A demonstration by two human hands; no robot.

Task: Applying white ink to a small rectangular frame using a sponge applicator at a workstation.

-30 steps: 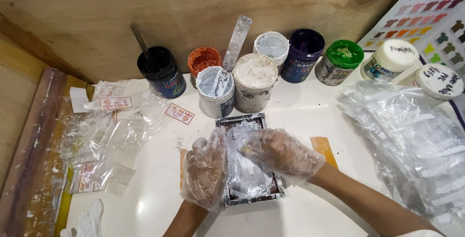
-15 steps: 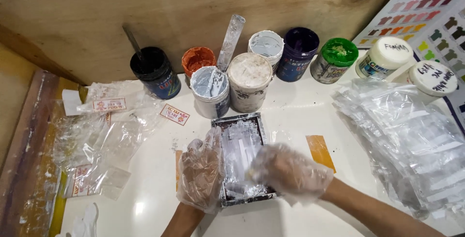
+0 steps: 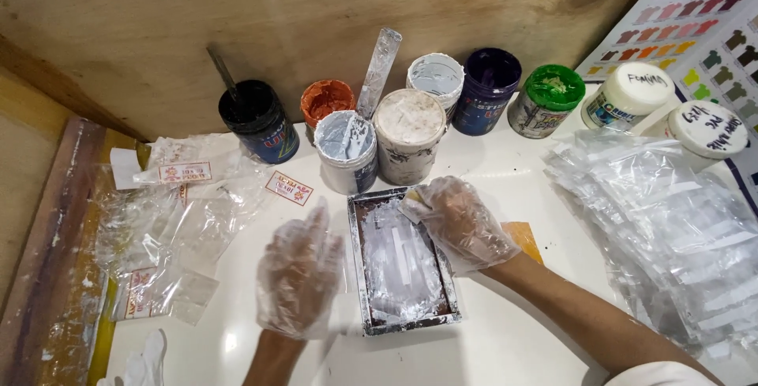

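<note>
Your left hand (image 3: 300,271) has slid off the small framed screen (image 3: 403,264) since half a second ago and now lies flat just beside its left edge, gloved fingers spread on the white counter (image 3: 505,331). Your right hand (image 3: 462,220) has moved up from the lower right edge to the top right corner of the frame, fingers curled over that corner; whether they pinch a squeegee or only the rim, you cannot tell under the glove.

The screen sits in the middle of the counter, its mesh smeared with white ink, its top edge just in front of two tubs: the open white-ink tub (image 3: 346,149) and the lidded one (image 3: 408,145).

With nothing pinning the left edge, a pull from your right hand could skid or twist the frame and smear whatever lies under it. A push upward could knock the frame into those tubs; the open one holds a tall stir stick (image 3: 377,74) leaning back, and a jolt could tip it. Your gloves look wet with ink, so a stray touch could mark the stack of clear bags (image 3: 671,228) along the right edge or the loose printed bags (image 3: 178,220) near the left edge. The yellow card (image 3: 525,237) under your right wrist may drag along too.
</note>
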